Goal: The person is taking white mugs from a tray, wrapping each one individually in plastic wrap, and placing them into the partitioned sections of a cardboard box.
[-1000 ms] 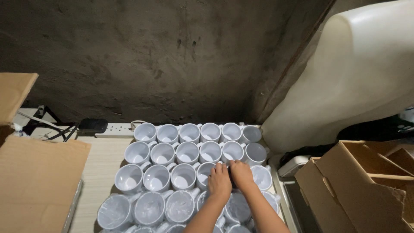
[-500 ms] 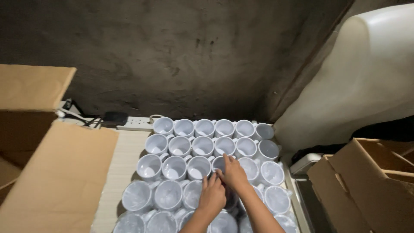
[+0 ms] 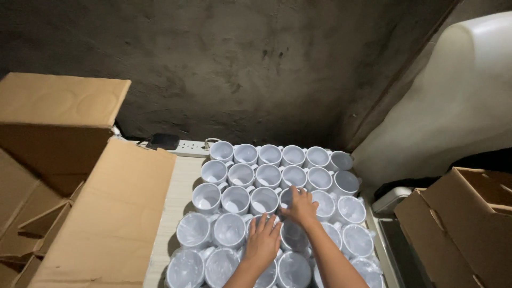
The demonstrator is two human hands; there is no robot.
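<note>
White mugs [image 3: 236,200] stand upright in close rows on a pale table [image 3: 173,213] against a dark wall [image 3: 256,69], each mouth up; the nearer ones are wrapped in clear plastic and none shows anything inside. The left hand [image 3: 262,241] lies flat, fingers spread, on the rims of wrapped mugs near the middle, gripping nothing, while the right hand [image 3: 301,207] rests just beyond it with fingers curled over a mug [image 3: 288,196] in the third row. Open cardboard boxes [image 3: 80,176] flank the table, their insides not visible.
</note>
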